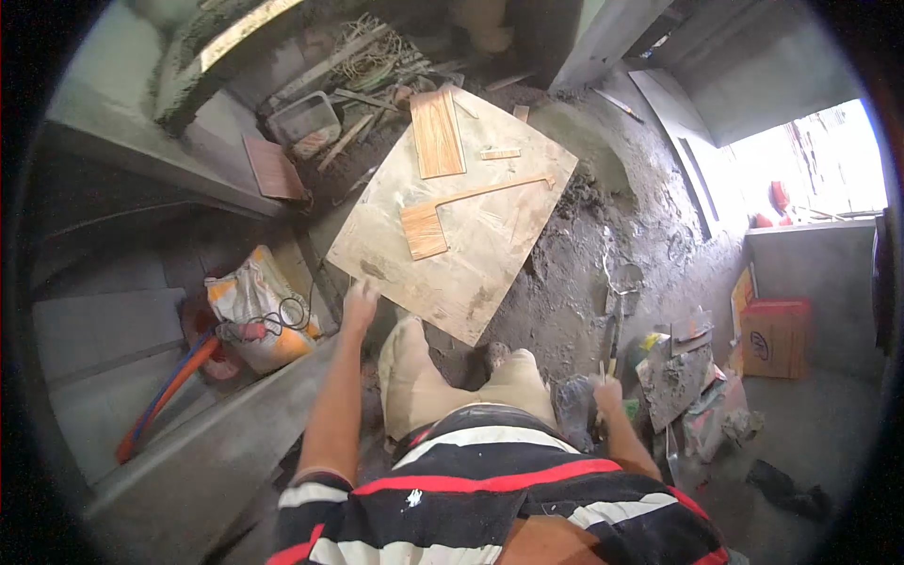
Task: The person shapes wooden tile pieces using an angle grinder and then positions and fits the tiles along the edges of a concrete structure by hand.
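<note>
A large dusty, pale flat board [377, 250] lies on the floor in front of my knees. On it rest a wood-grain rectangular panel [438, 137], an L-shaped wood-grain piece [426, 231] with a long thin arm, and a short strip [500, 153]. My left hand [361, 303] is at the board's near left edge, its fingers drawn together; whatever they hold is too small to tell. Down at my right side, my right hand [607, 391] is closed around a thin, light-coloured stick-like thing [603, 368]. A long narrow tool [616, 334] lies just beyond it.
To the left stand a white-and-orange sack [259, 306] and an orange hose [165, 400]. Wet grey mortar [584, 245] covers the floor on the right. Broken slabs [676, 381] and a red box [775, 339] sit right. A plastic tub [303, 122] and scrap wood lie behind.
</note>
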Action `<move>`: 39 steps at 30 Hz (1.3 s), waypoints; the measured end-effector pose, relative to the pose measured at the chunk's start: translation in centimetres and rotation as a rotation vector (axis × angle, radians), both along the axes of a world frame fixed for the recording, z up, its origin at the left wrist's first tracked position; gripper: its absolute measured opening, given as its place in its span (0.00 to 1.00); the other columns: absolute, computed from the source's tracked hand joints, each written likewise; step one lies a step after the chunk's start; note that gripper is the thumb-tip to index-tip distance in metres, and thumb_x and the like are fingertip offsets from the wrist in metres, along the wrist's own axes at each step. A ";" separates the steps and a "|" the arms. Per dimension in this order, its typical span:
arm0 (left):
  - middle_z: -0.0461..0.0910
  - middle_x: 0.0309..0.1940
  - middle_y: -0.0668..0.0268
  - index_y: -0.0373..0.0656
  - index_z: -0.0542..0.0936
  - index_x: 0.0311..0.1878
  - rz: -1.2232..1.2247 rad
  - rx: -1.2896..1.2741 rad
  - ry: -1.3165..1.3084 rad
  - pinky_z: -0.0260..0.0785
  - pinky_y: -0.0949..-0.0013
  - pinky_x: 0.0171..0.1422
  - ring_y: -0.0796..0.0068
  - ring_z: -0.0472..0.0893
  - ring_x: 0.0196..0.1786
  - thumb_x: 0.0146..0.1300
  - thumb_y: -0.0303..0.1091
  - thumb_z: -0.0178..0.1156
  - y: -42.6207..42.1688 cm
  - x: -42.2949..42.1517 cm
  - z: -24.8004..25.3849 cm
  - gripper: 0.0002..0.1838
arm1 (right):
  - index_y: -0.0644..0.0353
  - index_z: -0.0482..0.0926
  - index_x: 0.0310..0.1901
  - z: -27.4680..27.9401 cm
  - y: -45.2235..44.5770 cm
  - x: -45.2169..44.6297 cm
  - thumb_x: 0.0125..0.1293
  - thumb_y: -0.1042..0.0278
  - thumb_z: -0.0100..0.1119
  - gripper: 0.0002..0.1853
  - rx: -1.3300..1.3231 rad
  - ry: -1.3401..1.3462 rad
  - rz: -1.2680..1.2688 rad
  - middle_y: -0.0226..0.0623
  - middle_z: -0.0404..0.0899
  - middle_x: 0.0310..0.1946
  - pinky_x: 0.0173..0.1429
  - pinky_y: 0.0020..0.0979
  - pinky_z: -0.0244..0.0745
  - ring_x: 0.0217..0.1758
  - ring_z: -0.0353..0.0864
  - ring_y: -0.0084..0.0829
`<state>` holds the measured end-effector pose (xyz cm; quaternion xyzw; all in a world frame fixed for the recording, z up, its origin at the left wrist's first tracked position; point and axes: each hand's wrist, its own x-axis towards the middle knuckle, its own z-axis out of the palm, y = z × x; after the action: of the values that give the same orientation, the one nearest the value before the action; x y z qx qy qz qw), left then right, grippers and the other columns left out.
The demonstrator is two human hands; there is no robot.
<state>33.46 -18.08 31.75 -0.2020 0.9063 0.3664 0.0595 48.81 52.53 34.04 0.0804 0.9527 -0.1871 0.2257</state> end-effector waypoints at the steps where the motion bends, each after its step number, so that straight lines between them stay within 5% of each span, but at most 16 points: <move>1: 0.84 0.56 0.42 0.31 0.81 0.62 -0.047 -0.012 -0.053 0.75 0.51 0.65 0.45 0.84 0.59 0.67 0.40 0.62 -0.6 -3.5 -0.7 0.26 | 0.59 0.84 0.35 -0.8 0.2 3.3 0.71 0.59 0.62 0.13 -0.019 -0.056 -0.107 0.48 0.82 0.25 0.33 0.51 0.79 0.30 0.86 0.50; 5: 0.84 0.57 0.43 0.35 0.78 0.66 -0.363 -0.153 -0.184 0.74 0.47 0.68 0.43 0.83 0.61 0.68 0.44 0.59 -0.4 -18.0 -2.8 0.28 | 0.51 0.85 0.36 3.0 -7.0 3.6 0.71 0.59 0.59 0.09 0.182 -0.191 0.209 0.51 0.81 0.27 0.39 0.53 0.77 0.33 0.84 0.55; 8: 0.85 0.56 0.45 0.42 0.79 0.65 -0.450 -0.178 -0.223 0.75 0.45 0.66 0.42 0.84 0.60 0.68 0.43 0.59 2.8 -25.6 -5.4 0.25 | 0.53 0.85 0.37 2.7 -11.2 3.5 0.71 0.56 0.61 0.11 -0.013 -0.274 -0.097 0.51 0.84 0.30 0.37 0.47 0.77 0.32 0.85 0.53; 10: 0.87 0.54 0.46 0.43 0.79 0.63 -0.487 -0.214 -0.203 0.74 0.45 0.67 0.43 0.82 0.62 0.66 0.42 0.62 5.4 -28.9 -10.7 0.24 | 0.57 0.87 0.41 3.2 -14.3 0.4 0.70 0.52 0.62 0.16 -0.164 -0.500 -0.675 0.53 0.86 0.35 0.42 0.46 0.78 0.37 0.87 0.53; 12: 0.86 0.55 0.47 0.44 0.79 0.63 -0.514 -0.249 -0.156 0.74 0.46 0.68 0.44 0.81 0.64 0.65 0.41 0.63 7.9 -31.8 -13.4 0.24 | 0.63 0.87 0.46 0.3 -13.6 -0.5 0.69 0.48 0.62 0.22 -0.135 -0.466 -0.565 0.55 0.87 0.38 0.48 0.46 0.78 0.43 0.88 0.52; 14: 0.85 0.56 0.47 0.44 0.79 0.62 -0.561 -0.276 -0.111 0.74 0.47 0.68 0.44 0.79 0.65 0.65 0.40 0.65 10.8 -32.6 -16.7 0.24 | 0.61 0.85 0.39 -1.8 -12.9 -0.2 0.69 0.53 0.64 0.16 -0.181 -0.348 -0.670 0.30 0.80 0.24 0.34 0.35 0.73 0.27 0.78 0.28; 15: 0.82 0.57 0.49 0.44 0.79 0.62 -0.565 -0.303 -0.080 0.74 0.47 0.68 0.45 0.78 0.65 0.64 0.41 0.66 11.9 -33.2 -18.3 0.24 | 0.61 0.85 0.39 -2.4 -12.2 -0.4 0.69 0.53 0.64 0.16 -0.179 -0.348 -0.673 0.30 0.80 0.24 0.34 0.35 0.73 0.27 0.78 0.28; 17: 0.80 0.59 0.50 0.44 0.79 0.62 -0.561 -0.336 -0.054 0.74 0.48 0.68 0.45 0.76 0.66 0.64 0.41 0.67 13.3 -33.9 -20.5 0.24 | 0.64 0.87 0.48 -2.6 -10.1 0.8 0.69 0.49 0.61 0.23 -0.062 -0.488 -0.628 0.53 0.87 0.37 0.50 0.44 0.78 0.44 0.87 0.50; 23: 0.75 0.59 0.52 0.45 0.78 0.63 -0.601 -0.372 0.045 0.75 0.47 0.67 0.44 0.75 0.65 0.65 0.39 0.65 14.1 -34.1 -23.8 0.24 | 0.64 0.88 0.45 -0.8 -10.0 2.8 0.67 0.51 0.62 0.21 -0.149 -0.587 -1.029 0.49 0.85 0.32 0.47 0.43 0.78 0.39 0.86 0.45; 26: 0.76 0.54 0.51 0.39 0.79 0.59 -0.677 -0.467 0.086 0.77 0.46 0.62 0.44 0.76 0.60 0.63 0.36 0.66 13.0 -34.7 -26.3 0.23 | 0.65 0.87 0.44 -2.5 -9.4 5.2 0.65 0.51 0.64 0.21 -0.105 -0.607 -0.905 0.48 0.85 0.32 0.46 0.44 0.77 0.38 0.86 0.45; 27: 0.77 0.56 0.49 0.38 0.79 0.59 -0.685 -0.480 0.133 0.77 0.45 0.61 0.43 0.77 0.60 0.64 0.37 0.64 12.8 -34.4 -26.0 0.22 | 0.65 0.87 0.44 -2.5 -9.5 4.8 0.65 0.51 0.64 0.21 -0.107 -0.598 -0.905 0.48 0.85 0.32 0.46 0.44 0.77 0.38 0.86 0.45; 29: 0.78 0.57 0.48 0.36 0.79 0.58 -0.696 -0.487 0.182 0.78 0.44 0.60 0.42 0.78 0.60 0.65 0.38 0.63 12.8 -33.4 -25.6 0.22 | 0.62 0.86 0.39 -2.2 -9.9 4.6 0.66 0.57 0.66 0.14 -0.135 -0.491 -0.741 0.30 0.80 0.25 0.31 0.31 0.71 0.26 0.78 0.25; 34: 0.85 0.52 0.47 0.42 0.81 0.58 -0.525 -0.122 -0.116 0.77 0.43 0.57 0.42 0.85 0.55 0.71 0.46 0.60 12.8 -32.3 -17.2 0.20 | 0.63 0.85 0.37 -1.7 -11.6 3.2 0.65 0.57 0.66 0.15 -0.173 -0.434 -0.841 0.32 0.81 0.26 0.33 0.33 0.73 0.28 0.80 0.26; 39: 0.87 0.45 0.51 0.45 0.83 0.53 -0.445 -0.050 -0.081 0.77 0.45 0.56 0.44 0.86 0.51 0.73 0.51 0.61 10.9 -28.9 -13.5 0.19 | 0.64 0.85 0.36 -1.5 -13.4 3.8 0.66 0.57 0.65 0.16 -0.205 -0.303 -0.767 0.30 0.81 0.25 0.34 0.33 0.72 0.30 0.80 0.25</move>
<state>4.54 -7.19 18.30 -0.0132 0.9342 0.3131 0.1703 52.58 39.18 32.49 0.4327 0.7864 -0.3371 0.2841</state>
